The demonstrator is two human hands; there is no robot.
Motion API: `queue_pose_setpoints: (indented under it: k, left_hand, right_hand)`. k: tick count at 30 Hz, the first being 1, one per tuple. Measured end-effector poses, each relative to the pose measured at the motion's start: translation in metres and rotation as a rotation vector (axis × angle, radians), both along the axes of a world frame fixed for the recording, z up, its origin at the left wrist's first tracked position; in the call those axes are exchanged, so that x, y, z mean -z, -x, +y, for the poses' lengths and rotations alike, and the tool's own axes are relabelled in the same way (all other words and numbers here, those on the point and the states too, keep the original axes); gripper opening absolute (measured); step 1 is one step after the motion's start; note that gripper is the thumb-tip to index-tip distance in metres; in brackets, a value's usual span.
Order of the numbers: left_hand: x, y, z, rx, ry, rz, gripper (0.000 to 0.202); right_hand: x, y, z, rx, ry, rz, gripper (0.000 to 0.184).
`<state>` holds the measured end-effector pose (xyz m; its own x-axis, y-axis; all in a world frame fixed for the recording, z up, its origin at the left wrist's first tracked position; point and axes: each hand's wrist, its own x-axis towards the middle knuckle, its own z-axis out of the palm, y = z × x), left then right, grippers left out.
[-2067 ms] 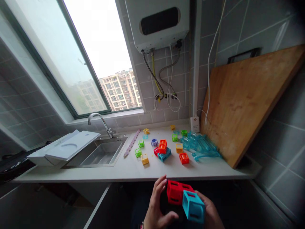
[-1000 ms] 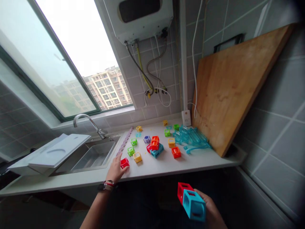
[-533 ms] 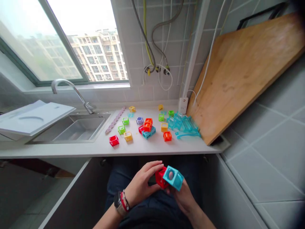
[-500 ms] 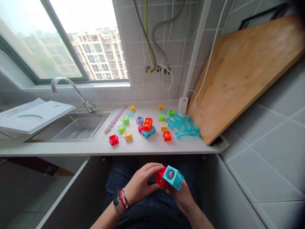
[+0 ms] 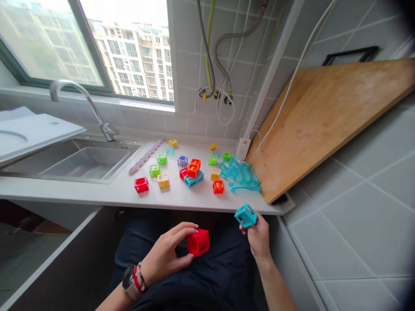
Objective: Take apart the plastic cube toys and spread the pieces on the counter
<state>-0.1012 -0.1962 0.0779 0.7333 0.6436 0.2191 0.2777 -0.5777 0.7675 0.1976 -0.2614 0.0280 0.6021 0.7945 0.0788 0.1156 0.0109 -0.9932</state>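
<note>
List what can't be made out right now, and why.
In the head view:
Right hand: some fingers partly hidden behind the blue block.
Held red block: far side turned away.
Stacked red block: partly covered by the orange block.
Watch: screen too small and dark to read.
White board: cut off by the left edge.
Wooden board: cut off by the right edge.

Person's L hand (image 5: pixel 168 248) grips a red block (image 5: pixel 198 242) btwn thumb & fingers, above the lap (image 5: pixel 223 263); R hand (image 5: pixel 258 236) holds a blue block (image 5: pixel 246 216) nr the edge of the white counter (image 5: pixel 106 192), the two apart. Watch (image 5: pixel 129 280) on L wrist. Mid-counter, an orange piece (image 5: pixel 193 168) sits atop a blue piece (image 5: pixel 195 179), w/ green blocks (image 5: pixel 154 170) & yellow blocks (image 5: pixel 163 180) scattered abt. Clear blue plastic bits (image 5: pixel 240 172) lie nr a tilted wooden board (image 5: pixel 330 125); sink (image 5: pixel 125 160) & tap (image 5: pixel 106 131) at L.
</note>
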Motion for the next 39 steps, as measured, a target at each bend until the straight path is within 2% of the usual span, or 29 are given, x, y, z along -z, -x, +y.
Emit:
queue_pose_setpoints:
  k: [3,5,9,14,19,22,24,25,29,32,35,39]
  left_hand:
    - [0.005,0.008,-0.001,-0.001,0.015,0.021,0.052]
    - [0.008,0.012,-0.002,-0.007,0.019,0.031,0.052]
    - [0.010,0.020,-0.003,-0.022,0.058,0.043,0.054]
    - [0.007,0.025,-0.001,-0.031,0.117,0.071,0.047]
    - [0.004,0.028,0.009,-0.029,0.072,0.086,0.047]
    - [-0.011,0.032,0.029,-0.068,-0.040,0.107,0.045]
    - [-0.029,0.037,0.051,-0.125,-0.131,0.118,0.045]
    - [-0.040,0.039,0.065,-0.153,-0.173,0.121,0.045]
    - [-0.086,0.042,0.138,-0.244,-0.300,0.159,0.051]
    - [-0.107,0.032,0.208,-0.312,-0.360,0.272,0.060]
    - [-0.110,0.013,0.274,-0.389,-0.393,0.571,0.062]
    - [-0.088,-0.017,0.338,-0.423,-0.398,0.713,0.048]
  right_hand:
    - [-0.002,-0.044,0.025,0.078,0.149,-0.522,0.024]
    - [-0.002,-0.059,0.039,0.125,0.199,-0.669,0.028]
    - [0.005,-0.066,0.053,0.187,0.254,-0.735,0.034]
    - [0.019,-0.072,0.052,0.177,0.274,-0.780,0.037]
    - [0.024,-0.076,0.037,0.129,0.144,-0.690,0.052]
    - [0.023,-0.062,0.018,0.270,0.018,-0.667,0.056]
    - [0.027,-0.047,0.002,0.361,-0.052,-0.599,0.047]
    - [0.031,-0.038,-0.006,0.361,-0.068,-0.534,0.041]
    - [0.057,-0.003,-0.030,0.118,-0.014,-0.154,0.033]
    - [0.073,0.020,-0.036,-0.009,0.003,0.086,0.033]
    - [0.075,0.038,-0.035,-0.039,-0.015,0.214,0.033]
    - [0.067,0.053,-0.029,-0.103,-0.037,0.290,0.031]
